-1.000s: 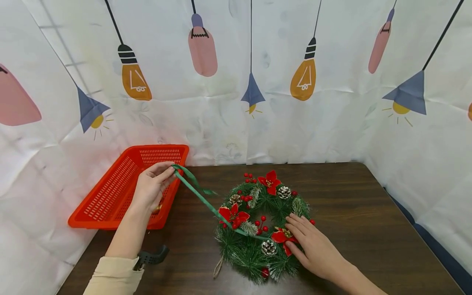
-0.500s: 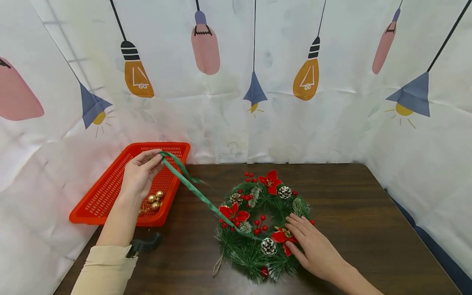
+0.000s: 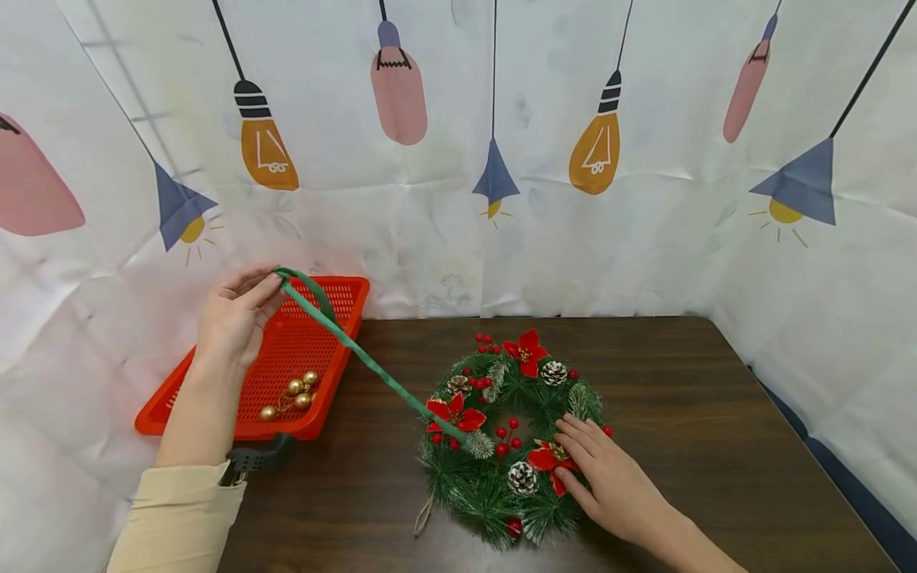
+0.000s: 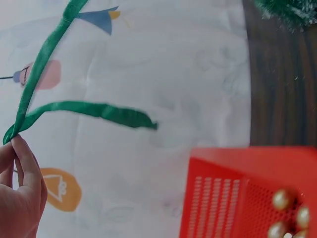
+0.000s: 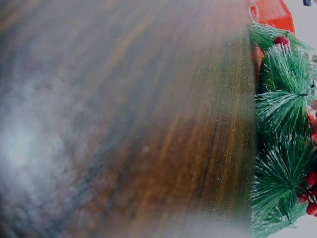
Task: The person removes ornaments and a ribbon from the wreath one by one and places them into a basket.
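Note:
A green ribbon (image 3: 380, 371) runs from the wreath up to my left hand (image 3: 235, 318), which pinches it between thumb and fingertips above the red basket. The left wrist view shows the ribbon (image 4: 44, 54) folded over at the fingertips, with a short loose tail hanging off. My right hand (image 3: 619, 485) rests flat on the lower right of the wreath (image 3: 487, 497), fingers beside a red poinsettia flower (image 3: 550, 457). Pine cones, red berries and more red flowers decorate the wreath. The right wrist view shows only the wreath's green needles (image 5: 285, 109) at its edge; the hand is out of that view.
The red plastic basket (image 3: 325, 398) stands at the table's left back, with several gold balls (image 3: 295, 387) inside. The brown wooden table (image 3: 688, 398) ends at a white curtain (image 3: 430, 239) printed with lamps. A twine loop (image 3: 423, 517) sticks out from the wreath's lower left.
My left hand has moved left and up, drawing the ribbon along; less ribbon now lies across the wreath. The gold balls have come into sight. My right hand stays put.

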The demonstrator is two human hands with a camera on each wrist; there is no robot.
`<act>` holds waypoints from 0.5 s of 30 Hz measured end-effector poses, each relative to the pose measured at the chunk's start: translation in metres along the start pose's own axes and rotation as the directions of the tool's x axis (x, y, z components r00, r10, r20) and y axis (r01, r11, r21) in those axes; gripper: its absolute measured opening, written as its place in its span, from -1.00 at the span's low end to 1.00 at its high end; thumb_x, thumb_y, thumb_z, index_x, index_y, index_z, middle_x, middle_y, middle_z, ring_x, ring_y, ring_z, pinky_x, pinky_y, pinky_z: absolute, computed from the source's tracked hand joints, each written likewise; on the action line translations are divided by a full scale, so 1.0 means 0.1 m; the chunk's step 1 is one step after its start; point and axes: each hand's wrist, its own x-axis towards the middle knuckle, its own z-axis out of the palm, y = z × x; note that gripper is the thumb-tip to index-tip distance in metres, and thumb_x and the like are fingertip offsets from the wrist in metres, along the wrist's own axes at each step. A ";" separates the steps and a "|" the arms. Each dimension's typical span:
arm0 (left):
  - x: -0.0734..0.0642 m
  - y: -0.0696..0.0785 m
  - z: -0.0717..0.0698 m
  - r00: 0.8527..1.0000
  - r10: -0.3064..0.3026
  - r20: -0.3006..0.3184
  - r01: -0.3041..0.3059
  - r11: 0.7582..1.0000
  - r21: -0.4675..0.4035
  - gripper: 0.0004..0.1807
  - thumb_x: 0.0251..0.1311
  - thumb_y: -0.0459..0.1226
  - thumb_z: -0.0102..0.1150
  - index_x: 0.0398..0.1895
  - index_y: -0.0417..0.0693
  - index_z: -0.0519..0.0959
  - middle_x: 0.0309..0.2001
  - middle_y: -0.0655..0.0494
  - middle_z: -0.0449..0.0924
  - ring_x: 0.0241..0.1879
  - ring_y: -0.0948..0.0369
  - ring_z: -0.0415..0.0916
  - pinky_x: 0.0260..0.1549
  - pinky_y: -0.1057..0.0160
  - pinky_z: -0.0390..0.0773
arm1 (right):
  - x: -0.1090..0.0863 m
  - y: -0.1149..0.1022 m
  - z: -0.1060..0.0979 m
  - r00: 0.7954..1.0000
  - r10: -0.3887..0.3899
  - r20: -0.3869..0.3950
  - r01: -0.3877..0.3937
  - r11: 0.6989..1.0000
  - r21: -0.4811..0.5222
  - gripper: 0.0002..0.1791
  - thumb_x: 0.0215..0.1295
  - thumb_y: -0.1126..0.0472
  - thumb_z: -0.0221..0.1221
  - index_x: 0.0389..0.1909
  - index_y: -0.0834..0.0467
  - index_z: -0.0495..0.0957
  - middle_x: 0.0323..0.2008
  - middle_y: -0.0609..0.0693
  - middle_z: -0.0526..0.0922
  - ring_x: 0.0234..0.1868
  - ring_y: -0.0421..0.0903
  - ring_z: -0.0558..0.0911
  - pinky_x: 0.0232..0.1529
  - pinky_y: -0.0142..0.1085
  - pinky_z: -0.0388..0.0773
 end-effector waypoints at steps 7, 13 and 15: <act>0.07 0.21 -0.04 0.999 0.049 0.004 -0.049 0.996 -0.072 -0.81 0.26 -0.62 0.24 -0.11 -0.41 0.71 -0.30 -0.08 0.75 -0.38 0.14 0.74 -0.24 0.27 0.72 | 0.00 0.00 0.00 1.000 0.006 0.002 -0.006 1.000 -0.001 -0.48 0.35 0.06 0.37 0.21 0.28 0.60 0.33 0.17 0.53 0.43 0.12 0.40 0.53 -0.36 -0.20; 0.14 0.38 -0.06 0.996 0.081 -0.043 -0.083 0.995 -0.060 -0.79 0.22 -0.62 0.28 -0.09 -0.42 0.71 -0.28 -0.09 0.74 -0.40 0.13 0.74 -0.24 0.26 0.72 | -0.01 0.00 0.00 1.000 0.005 0.007 -0.005 1.000 -0.001 -0.48 0.35 0.06 0.36 0.22 0.28 0.60 0.33 0.18 0.52 0.42 0.12 0.41 0.52 -0.38 -0.22; 0.15 0.44 -0.07 0.994 0.089 -0.061 -0.091 0.995 -0.037 -0.78 0.19 -0.61 0.30 -0.09 -0.41 0.71 -0.25 -0.08 0.74 -0.38 0.13 0.74 -0.24 0.25 0.72 | -0.01 0.00 0.00 1.000 0.004 0.008 -0.004 1.000 -0.001 -0.48 0.36 0.06 0.35 0.22 0.29 0.60 0.33 0.18 0.52 0.42 0.13 0.40 0.52 -0.38 -0.24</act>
